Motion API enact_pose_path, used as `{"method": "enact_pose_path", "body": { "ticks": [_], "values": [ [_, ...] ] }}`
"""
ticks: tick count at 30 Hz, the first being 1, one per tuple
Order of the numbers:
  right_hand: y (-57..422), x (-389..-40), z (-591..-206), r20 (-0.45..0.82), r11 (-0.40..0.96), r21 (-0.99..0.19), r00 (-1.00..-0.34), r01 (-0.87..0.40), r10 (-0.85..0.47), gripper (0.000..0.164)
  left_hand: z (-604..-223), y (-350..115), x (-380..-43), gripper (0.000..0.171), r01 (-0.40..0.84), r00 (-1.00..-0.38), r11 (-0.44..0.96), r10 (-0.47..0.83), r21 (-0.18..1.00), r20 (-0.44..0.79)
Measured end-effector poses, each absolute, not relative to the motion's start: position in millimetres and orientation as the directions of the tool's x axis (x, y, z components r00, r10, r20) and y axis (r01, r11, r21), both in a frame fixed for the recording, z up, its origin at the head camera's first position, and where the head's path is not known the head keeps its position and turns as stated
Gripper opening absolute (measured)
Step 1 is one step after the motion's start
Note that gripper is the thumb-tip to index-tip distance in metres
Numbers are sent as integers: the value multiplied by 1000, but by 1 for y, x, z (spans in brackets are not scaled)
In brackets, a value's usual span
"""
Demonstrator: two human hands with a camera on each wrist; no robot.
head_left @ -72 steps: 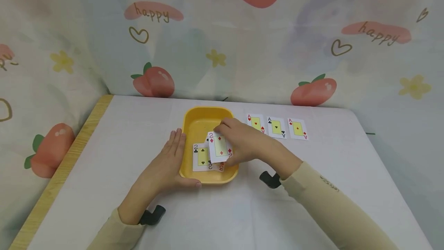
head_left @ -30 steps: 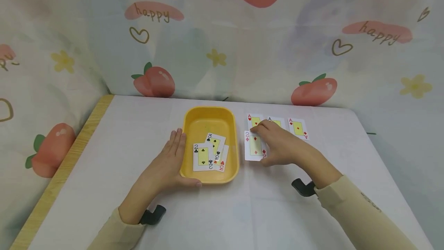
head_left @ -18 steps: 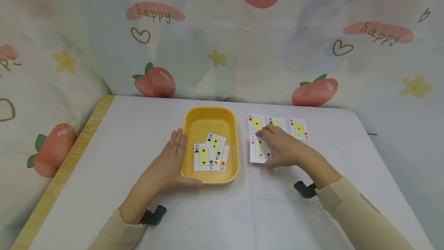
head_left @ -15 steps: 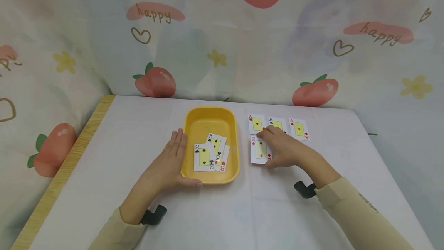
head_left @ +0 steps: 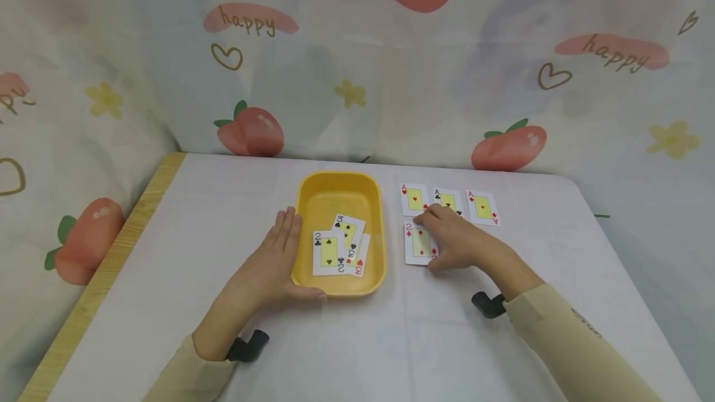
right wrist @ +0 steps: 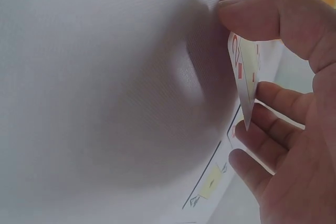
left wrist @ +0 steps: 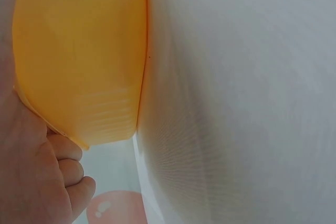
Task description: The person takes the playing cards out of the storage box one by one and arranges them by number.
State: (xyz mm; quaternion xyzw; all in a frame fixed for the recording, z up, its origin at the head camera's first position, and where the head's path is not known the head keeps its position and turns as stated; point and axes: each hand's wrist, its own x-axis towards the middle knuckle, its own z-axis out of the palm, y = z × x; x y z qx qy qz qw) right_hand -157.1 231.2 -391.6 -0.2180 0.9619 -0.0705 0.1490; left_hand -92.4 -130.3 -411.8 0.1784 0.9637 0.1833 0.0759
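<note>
My right hand (head_left: 455,241) pinches a two of diamonds playing card (head_left: 419,247) between thumb and fingers by its long sides. In the right wrist view that card (right wrist: 244,69) stands edge-on, close over the white cloth, with its shadow beside it. It lies below the ace of hearts (head_left: 414,198). My left hand (head_left: 262,272) rests against the yellow tray (head_left: 324,188), straight fingers along its left side and thumb at the front edge. Inside the tray are a two of clubs (head_left: 324,254), a three of spades (head_left: 354,225) and a partly covered three of hearts (head_left: 361,252).
Right of the ace of hearts, an ace of clubs (head_left: 444,196) and an ace of diamonds (head_left: 482,208) complete a row. A white cloth (head_left: 357,352) covers the table, with a wooden edge (head_left: 106,272) at left. A printed fabric backdrop (head_left: 357,61) stands behind.
My right hand has carried the two of diamonds out of the tray, rightward to below the ace of hearts, then slightly nearer me. My left hand stays at the tray.
</note>
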Motion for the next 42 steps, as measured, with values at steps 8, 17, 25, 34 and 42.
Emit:
{"method": "enact_pose_path", "body": {
  "ticks": [8,17,25,34,42],
  "values": [
    [230,-161,-394,-252,895,-177,-860,-411,-444,85,-411,-130,-92,146,315,-925,869,370,381,-80],
    [231,-163,-396,-236,892,-176,-861,-418,-450,84,-412,-130,-92,146,317,-926,873,370,371,-78],
    [232,-164,-398,-262,909,-154,-871,-388,-416,87,-412,-131,-93,146,330,-923,868,379,370,-65],
    [217,-159,-376,-184,863,-270,-857,-428,-482,86,-412,-131,-92,146,320,-926,874,370,366,-76],
    [187,-153,-353,-192,835,-333,-835,-439,-516,93,-411,-130,-92,146,322,-924,872,374,369,-77]
  ]
}}
